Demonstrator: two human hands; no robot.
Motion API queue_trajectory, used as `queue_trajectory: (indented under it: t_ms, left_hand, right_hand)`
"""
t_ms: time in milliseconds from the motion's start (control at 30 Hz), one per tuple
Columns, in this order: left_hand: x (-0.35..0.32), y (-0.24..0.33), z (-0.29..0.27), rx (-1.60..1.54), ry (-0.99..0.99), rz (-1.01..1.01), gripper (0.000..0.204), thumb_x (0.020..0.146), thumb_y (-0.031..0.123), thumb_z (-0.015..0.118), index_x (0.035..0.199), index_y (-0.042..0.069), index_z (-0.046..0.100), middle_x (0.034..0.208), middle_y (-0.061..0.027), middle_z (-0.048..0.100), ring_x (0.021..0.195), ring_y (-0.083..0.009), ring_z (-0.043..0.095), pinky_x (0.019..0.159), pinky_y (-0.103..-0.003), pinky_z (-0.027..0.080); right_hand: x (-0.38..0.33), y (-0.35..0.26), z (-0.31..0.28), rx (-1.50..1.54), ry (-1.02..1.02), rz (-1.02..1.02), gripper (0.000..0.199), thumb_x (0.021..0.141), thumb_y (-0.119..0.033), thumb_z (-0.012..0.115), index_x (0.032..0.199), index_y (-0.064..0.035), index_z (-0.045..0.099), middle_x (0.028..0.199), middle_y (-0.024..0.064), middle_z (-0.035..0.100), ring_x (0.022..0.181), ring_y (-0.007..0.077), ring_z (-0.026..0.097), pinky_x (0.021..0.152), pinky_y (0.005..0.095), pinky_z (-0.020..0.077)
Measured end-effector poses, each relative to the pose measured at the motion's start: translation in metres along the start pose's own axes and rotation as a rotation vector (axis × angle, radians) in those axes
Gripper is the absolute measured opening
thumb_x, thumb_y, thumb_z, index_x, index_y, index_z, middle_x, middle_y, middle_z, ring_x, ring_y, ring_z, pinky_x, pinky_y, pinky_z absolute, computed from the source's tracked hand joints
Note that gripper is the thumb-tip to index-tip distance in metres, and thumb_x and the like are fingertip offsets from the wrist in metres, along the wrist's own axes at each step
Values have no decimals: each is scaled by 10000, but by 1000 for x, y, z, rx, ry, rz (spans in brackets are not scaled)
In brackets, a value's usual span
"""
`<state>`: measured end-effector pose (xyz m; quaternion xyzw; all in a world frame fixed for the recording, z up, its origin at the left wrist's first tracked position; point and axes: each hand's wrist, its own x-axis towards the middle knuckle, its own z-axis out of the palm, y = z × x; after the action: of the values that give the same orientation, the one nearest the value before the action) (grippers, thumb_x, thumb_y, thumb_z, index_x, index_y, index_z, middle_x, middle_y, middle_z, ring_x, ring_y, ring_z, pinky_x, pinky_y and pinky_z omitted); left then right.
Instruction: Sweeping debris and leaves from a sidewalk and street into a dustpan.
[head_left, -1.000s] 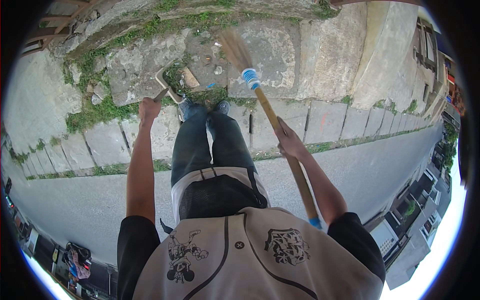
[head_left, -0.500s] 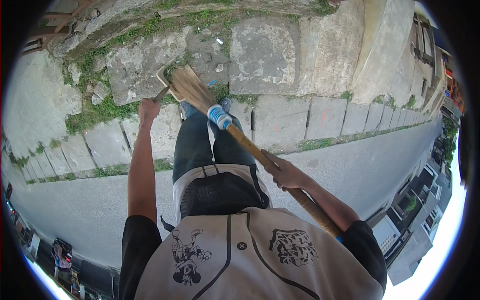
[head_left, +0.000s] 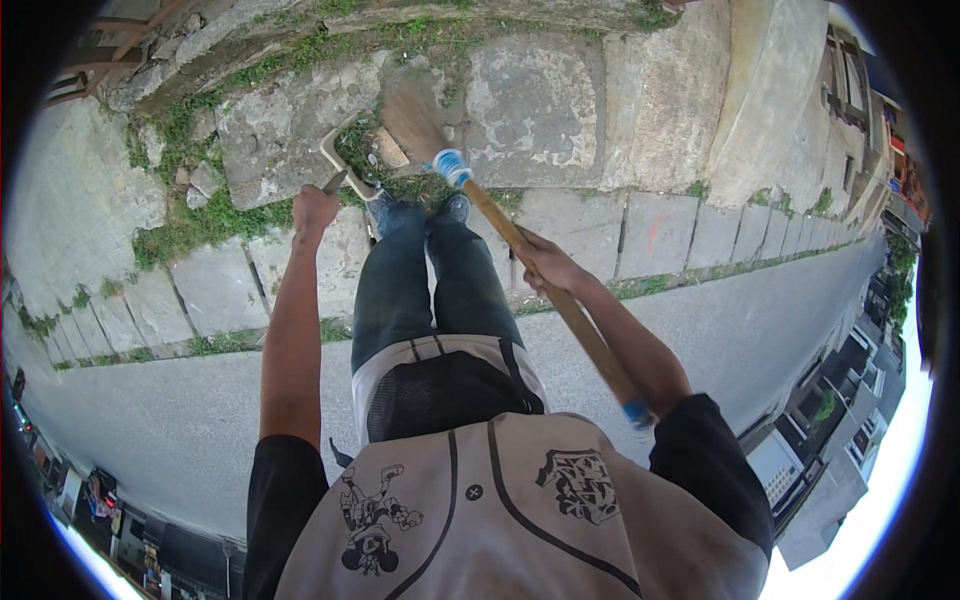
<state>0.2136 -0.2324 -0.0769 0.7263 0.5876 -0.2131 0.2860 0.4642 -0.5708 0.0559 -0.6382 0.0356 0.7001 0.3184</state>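
My left hand [head_left: 315,212] is closed around the short handle of a pale-rimmed dustpan [head_left: 332,152], resting on the ground just beyond my feet. Green weeds and a tan flat piece [head_left: 392,148] lie at its inner side; whether the piece is in the pan or beside it I cannot tell. In my right hand [head_left: 552,265] is the wooden stick of a broom [head_left: 590,340], fingers wrapped round its middle. Blue and white binding joins the stick to tan bristles, blurred by motion, over the slab right of the dustpan. The stick's blue-tipped upper end reaches my right forearm.
Weathered concrete slabs [head_left: 535,110] with grass and weeds [head_left: 185,225] in their gaps lie ahead. A row of slabs [head_left: 570,230] runs crosswise under my shoes, and a grey road [head_left: 160,410] lies behind it. Loose stones [head_left: 205,180] sit at the left.
The broom's bristles have swung off the dustpan, away to the right and farther from me, uncovering the weeds and tan piece. My left hand and dustpan have shifted slightly right.
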Motion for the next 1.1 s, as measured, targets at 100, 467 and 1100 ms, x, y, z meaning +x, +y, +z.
queue_trajectory:
  t_ms: [100, 467, 1100]
  left_hand:
    - [-4, 17, -12, 22, 12, 64, 396, 754, 273, 585, 941, -70, 649, 929, -318, 638, 943, -448, 623, 843, -467, 498]
    - [-31, -75, -108, -10, -2, 103, 286, 810, 246, 544, 834, -12, 667, 722, -251, 646, 709, -367, 673, 731, -452, 523]
    - [34, -145, -110, 299, 14, 256, 286, 819, 241, 545, 856, -10, 677, 827, -268, 650, 819, -425, 642, 773, -493, 509]
  right_hand:
    - [-67, -20, 12, -146, -35, 93, 556, 971, -290, 452, 1481, -204, 247, 649, 21, 450, 461, 95, 434, 424, 268, 443]
    - [-131, -22, 2, 150, 212, 42, 564, 964, -312, 463, 1481, -310, 237, 617, 20, 433, 455, 82, 393, 414, 250, 378]
    - [-14, 144, 203, 504, 220, 105, 593, 958, -276, 466, 1491, -202, 217, 612, 10, 426, 452, 93, 421, 389, 279, 408]
